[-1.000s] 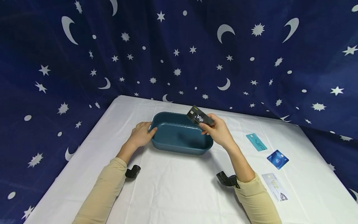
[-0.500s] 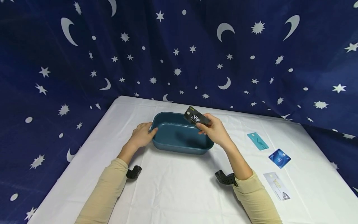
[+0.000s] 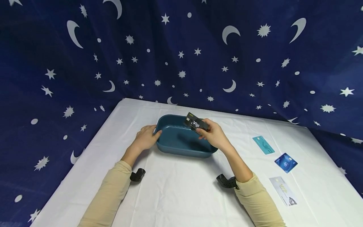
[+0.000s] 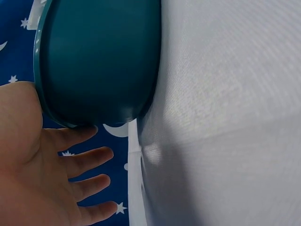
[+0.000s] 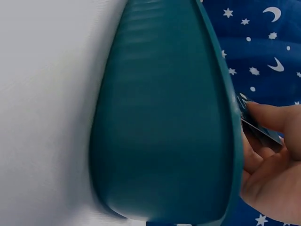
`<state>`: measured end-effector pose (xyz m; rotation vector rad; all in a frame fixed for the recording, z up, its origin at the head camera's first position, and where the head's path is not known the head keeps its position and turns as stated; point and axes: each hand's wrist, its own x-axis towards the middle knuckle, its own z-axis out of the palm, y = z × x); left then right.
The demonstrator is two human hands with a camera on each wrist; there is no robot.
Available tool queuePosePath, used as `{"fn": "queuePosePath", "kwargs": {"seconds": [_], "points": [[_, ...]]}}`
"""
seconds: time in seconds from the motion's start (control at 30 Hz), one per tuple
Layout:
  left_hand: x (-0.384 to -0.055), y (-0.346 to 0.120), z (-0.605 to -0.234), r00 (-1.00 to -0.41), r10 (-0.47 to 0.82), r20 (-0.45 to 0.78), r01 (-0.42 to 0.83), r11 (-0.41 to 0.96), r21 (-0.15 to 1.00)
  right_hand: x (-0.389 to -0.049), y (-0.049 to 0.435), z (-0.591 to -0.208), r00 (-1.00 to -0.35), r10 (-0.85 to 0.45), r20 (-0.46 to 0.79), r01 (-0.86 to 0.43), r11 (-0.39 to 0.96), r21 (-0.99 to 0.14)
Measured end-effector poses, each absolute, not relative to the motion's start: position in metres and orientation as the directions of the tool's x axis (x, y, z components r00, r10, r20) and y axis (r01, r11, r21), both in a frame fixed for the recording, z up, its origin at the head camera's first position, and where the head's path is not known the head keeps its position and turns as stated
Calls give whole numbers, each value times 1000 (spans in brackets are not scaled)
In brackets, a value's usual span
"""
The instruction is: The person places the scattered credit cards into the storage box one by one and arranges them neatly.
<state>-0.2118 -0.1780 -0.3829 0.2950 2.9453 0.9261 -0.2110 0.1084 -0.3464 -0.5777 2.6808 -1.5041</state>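
A dark teal plastic bin [image 3: 184,152], oblong with rounded ends, stands on the white-covered table. My left hand [image 3: 146,138] holds its left end, thumb hooked over the rim; in the left wrist view the index finger [image 4: 75,136] lies against the outside and the other fingers spread below it. Over the right half of the bin, my right hand [image 3: 214,135] pinches a black VIP card [image 3: 195,123] between thumb and fingers, the card tilted with its printed face up. The right wrist view shows the card [image 5: 263,133] edge-on beyond the bin's rim, partly hidden.
To the right of my right arm lie a turquoise card [image 3: 263,145], a blue card [image 3: 285,163] and a silver VIP card [image 3: 283,191]. A dark blue curtain [image 3: 198,63] with moons and stars hangs behind the table [image 3: 175,195].
My right hand has brought the black card a little left and lower over the bin. My left hand keeps its hold on the rim. The head view has shifted slightly.
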Motion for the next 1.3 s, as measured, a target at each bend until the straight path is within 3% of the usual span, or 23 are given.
{"fn": "queuePosePath", "kwargs": {"seconds": [1.3], "points": [[-213,-179,-384,-984,181,-5,145,805,576,-226,95,-376,-934,-353,50,-242,525,-816]]}}
